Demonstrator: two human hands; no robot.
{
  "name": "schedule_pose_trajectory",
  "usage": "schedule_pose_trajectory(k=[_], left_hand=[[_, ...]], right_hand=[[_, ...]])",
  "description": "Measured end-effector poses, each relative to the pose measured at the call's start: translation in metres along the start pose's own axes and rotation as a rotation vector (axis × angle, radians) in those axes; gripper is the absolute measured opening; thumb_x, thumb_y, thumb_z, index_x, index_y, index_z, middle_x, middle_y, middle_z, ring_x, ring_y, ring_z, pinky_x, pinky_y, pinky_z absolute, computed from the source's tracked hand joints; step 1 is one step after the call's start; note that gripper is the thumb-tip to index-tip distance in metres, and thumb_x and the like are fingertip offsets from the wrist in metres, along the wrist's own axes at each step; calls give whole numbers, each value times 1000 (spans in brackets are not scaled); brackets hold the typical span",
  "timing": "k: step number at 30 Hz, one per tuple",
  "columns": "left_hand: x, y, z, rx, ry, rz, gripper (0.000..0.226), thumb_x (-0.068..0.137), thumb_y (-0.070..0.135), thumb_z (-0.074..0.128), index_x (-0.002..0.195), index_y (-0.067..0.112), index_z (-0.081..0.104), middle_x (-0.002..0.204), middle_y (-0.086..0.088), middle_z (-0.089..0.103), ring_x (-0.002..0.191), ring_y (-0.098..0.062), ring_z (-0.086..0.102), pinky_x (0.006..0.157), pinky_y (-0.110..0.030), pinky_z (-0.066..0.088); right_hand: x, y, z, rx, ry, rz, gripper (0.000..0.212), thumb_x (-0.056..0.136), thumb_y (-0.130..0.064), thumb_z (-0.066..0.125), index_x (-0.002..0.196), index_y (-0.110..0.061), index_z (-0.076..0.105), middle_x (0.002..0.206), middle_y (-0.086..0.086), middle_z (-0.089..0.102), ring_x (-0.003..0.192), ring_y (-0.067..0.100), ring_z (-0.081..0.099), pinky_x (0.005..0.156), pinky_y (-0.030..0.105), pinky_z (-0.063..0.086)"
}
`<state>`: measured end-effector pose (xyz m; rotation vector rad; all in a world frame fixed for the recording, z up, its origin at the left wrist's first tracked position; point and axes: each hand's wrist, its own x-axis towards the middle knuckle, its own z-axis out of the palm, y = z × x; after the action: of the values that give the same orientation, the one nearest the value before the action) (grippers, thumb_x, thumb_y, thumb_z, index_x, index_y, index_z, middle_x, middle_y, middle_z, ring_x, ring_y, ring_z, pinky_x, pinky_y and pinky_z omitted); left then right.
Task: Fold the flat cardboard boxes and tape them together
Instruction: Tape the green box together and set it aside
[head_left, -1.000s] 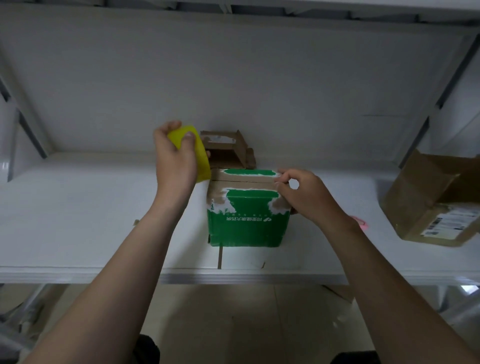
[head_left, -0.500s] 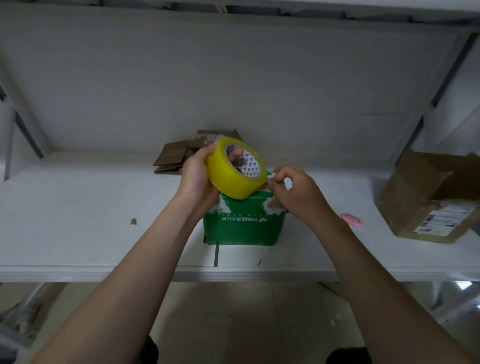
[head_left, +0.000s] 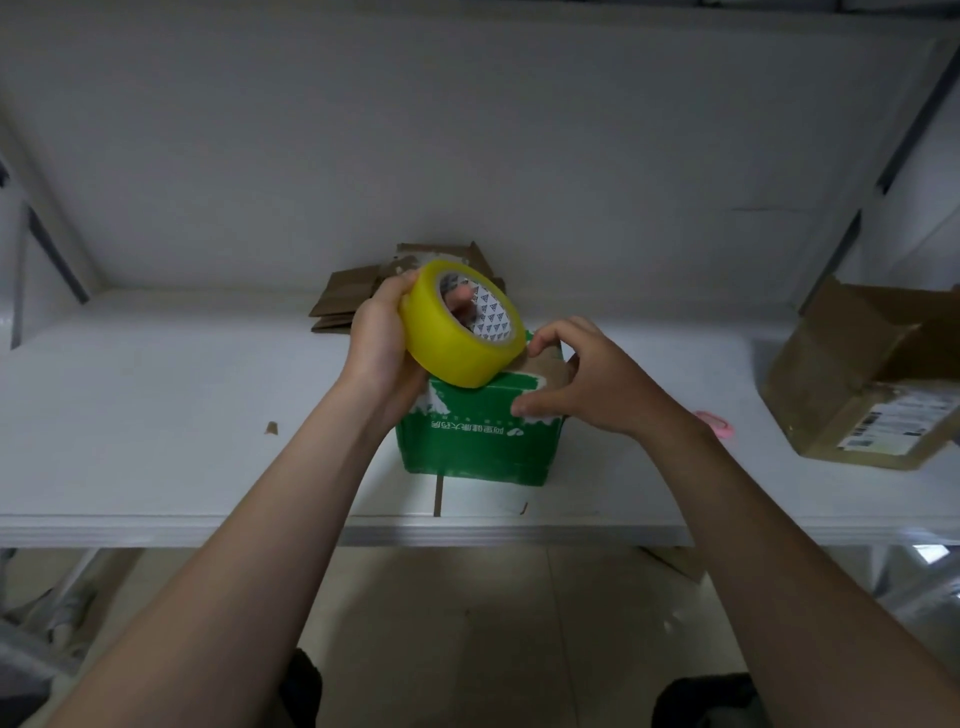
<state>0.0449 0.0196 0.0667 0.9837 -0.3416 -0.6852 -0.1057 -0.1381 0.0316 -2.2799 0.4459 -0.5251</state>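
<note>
A small green cardboard box (head_left: 478, 447) with white print stands on the white shelf (head_left: 156, 467), its brown top flaps folded in. My left hand (head_left: 382, 343) grips a yellow tape roll (head_left: 457, 343), with fingers through the core, and holds it over the box's top left corner. My right hand (head_left: 587, 384) is curled over the box's top right. Its thumb presses on the front top edge and its index finger reaches to the back edge. I cannot make out a loose tape end.
Flat brown cardboard pieces (head_left: 348, 299) lie behind the green box against the back wall. An open brown box (head_left: 857, 395) with a label lies at the right. A pink object (head_left: 719, 423) sits beside my right wrist. Cardboard scraps (head_left: 271, 427) lie on the shelf.
My left hand swung the tape roll from the left to over the box, its core now turned towards me. My right hand went from a pinch at the box top to a wider hold.
</note>
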Motion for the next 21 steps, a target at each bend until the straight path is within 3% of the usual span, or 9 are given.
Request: schedule_pose_trajectory(k=[3, 5, 8, 11, 14, 16, 18, 21], left_hand=[[2, -7, 1, -26, 4, -4, 34, 103, 27, 46, 105, 4, 71, 85, -14, 73, 94, -30, 71, 90, -47, 59], [4, -14, 3, -24, 10, -15, 34, 103, 27, 49, 110, 1, 70, 83, -14, 72, 97, -32, 69, 90, -47, 59], [5, -23, 4, -5, 36, -61, 38, 102, 27, 53, 121, -2, 68, 89, -14, 74, 96, -30, 71, 91, -49, 59], [7, -26, 5, 11, 21, -61, 30, 102, 27, 55, 113, 4, 72, 88, -13, 75, 92, -27, 72, 94, -50, 57], [5, -28, 8, 57, -7, -64, 25, 102, 25, 54, 104, 7, 72, 87, -14, 75, 89, -27, 73, 89, -46, 60], [4, -31, 7, 75, 3, -66, 27, 102, 25, 55, 109, 5, 71, 95, -18, 75, 94, -31, 74, 92, -48, 58], [5, -33, 5, 69, 20, -79, 32, 102, 27, 54, 117, 3, 68, 104, -22, 74, 103, -35, 72, 99, -52, 54], [3, -33, 8, 64, 9, -99, 31, 104, 31, 51, 116, 7, 67, 108, -23, 73, 108, -35, 70, 100, -51, 53]], right_hand=[[2, 5, 2, -127, 37, -72, 58, 59, -30, 97, 104, -28, 60, 122, -13, 42, 98, 6, 52, 77, 19, 50], [3, 12, 3, -150, 42, -48, 58, 57, -31, 98, 103, -29, 61, 122, -14, 42, 100, 5, 51, 80, 24, 51], [4, 23, 3, -204, 28, -21, 57, 56, -36, 98, 102, -32, 64, 119, -12, 49, 100, 7, 53, 75, 24, 49], [3, 25, -1, -219, 16, -10, 55, 56, -39, 98, 101, -32, 66, 113, -12, 57, 92, 4, 55, 69, 22, 45], [-1, 19, -8, -205, -39, 38, 51, 59, -37, 97, 100, -32, 67, 108, -11, 63, 83, 4, 60, 66, 27, 53], [-4, 17, -10, -147, -102, 79, 49, 61, -32, 97, 100, -32, 68, 104, -7, 66, 67, 6, 65, 58, 30, 58], [-6, 17, -13, -140, -141, 97, 47, 62, -34, 96, 99, -34, 67, 98, -7, 67, 54, 5, 61, 51, 24, 53], [-6, 18, -18, -216, -175, 108, 44, 64, -42, 94, 99, -40, 66, 97, -16, 62, 60, -1, 55, 50, 12, 37]])
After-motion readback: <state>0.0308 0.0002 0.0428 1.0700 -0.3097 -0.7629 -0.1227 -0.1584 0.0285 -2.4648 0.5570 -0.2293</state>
